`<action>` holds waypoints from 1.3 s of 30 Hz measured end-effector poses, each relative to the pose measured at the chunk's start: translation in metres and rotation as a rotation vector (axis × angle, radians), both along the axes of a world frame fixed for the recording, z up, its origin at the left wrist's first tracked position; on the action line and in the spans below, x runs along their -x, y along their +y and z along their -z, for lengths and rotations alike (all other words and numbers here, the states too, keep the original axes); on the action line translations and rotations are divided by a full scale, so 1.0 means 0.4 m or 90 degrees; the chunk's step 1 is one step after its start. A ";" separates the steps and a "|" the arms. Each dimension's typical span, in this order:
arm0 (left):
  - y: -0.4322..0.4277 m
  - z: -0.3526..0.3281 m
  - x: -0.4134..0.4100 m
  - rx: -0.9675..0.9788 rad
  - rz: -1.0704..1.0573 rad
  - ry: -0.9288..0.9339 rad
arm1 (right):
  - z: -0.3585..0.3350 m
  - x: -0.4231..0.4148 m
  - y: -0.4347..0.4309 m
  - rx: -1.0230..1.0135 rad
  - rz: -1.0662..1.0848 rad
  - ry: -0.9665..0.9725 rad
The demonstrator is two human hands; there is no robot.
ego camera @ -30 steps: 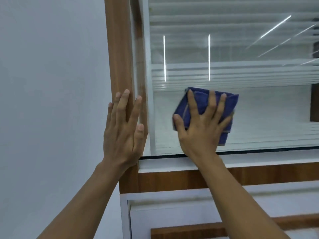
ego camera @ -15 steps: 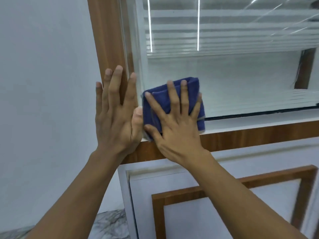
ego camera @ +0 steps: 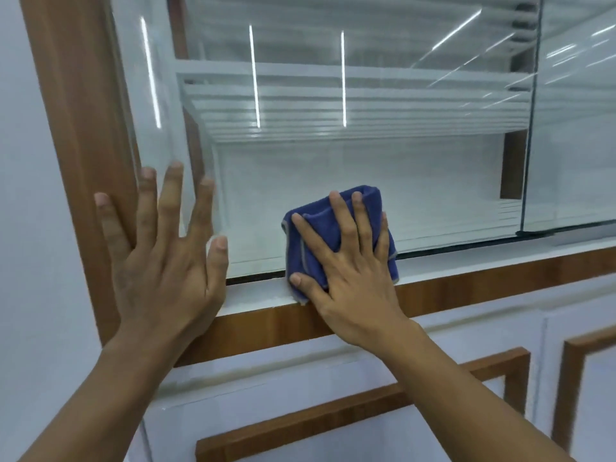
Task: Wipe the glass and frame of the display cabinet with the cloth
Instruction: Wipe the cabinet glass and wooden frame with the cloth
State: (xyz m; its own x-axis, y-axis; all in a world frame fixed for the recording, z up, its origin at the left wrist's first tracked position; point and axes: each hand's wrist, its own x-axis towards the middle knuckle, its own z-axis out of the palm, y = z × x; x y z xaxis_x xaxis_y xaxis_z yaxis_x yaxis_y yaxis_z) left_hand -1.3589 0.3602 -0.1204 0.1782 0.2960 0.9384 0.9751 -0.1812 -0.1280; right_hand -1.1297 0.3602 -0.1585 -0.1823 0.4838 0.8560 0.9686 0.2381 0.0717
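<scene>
Cabinet: glass (ego camera: 366,168) and wooden frame (ego camera: 76,135) are filling my view
Left hand (ego camera: 160,261): I'm laying it flat, fingers spread, empty
Right hand (ego camera: 346,271): I'm pressing the blue cloth (ego camera: 320,235) against the lower glass edge, fingers splayed

Carrier: you face the display cabinet's white bottom ledge (ego camera: 466,266), running under the glass (ego camera: 383,168) and above a brown wood strip (ego camera: 266,323)
On the ledge: your folded blue cloth (ego camera: 320,235) drapes over its front part, upper half lying against the glass
Pressing it: your right hand (ego camera: 350,271) lies flat on the cloth, fingers spread, heel over the wood strip
Left end: your left hand (ego camera: 163,261) rests flat with fingers extended where the ledge meets the upright wood frame (ego camera: 76,128)
Inside: white shelf (ego camera: 333,78) behind the glass
</scene>
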 end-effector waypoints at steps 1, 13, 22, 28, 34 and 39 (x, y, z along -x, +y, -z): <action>0.003 -0.003 -0.017 0.003 -0.002 -0.012 | 0.001 -0.042 0.002 0.000 -0.003 0.004; 0.038 -0.041 -0.400 -0.013 0.026 0.047 | -0.039 -0.494 0.041 -0.087 0.056 0.254; 0.058 -0.132 -0.437 -0.023 0.018 0.017 | -0.210 -0.349 0.082 -0.222 -0.051 -0.078; 0.066 -0.158 -0.469 -0.028 0.012 0.009 | -0.249 -0.657 0.069 -0.187 0.104 0.379; 0.061 -0.242 -0.457 -0.029 0.037 0.005 | -0.355 -0.283 0.079 -0.211 -0.050 -0.011; 0.071 -0.265 -0.428 -0.039 0.029 0.034 | -0.432 -0.561 0.087 -0.197 0.073 0.216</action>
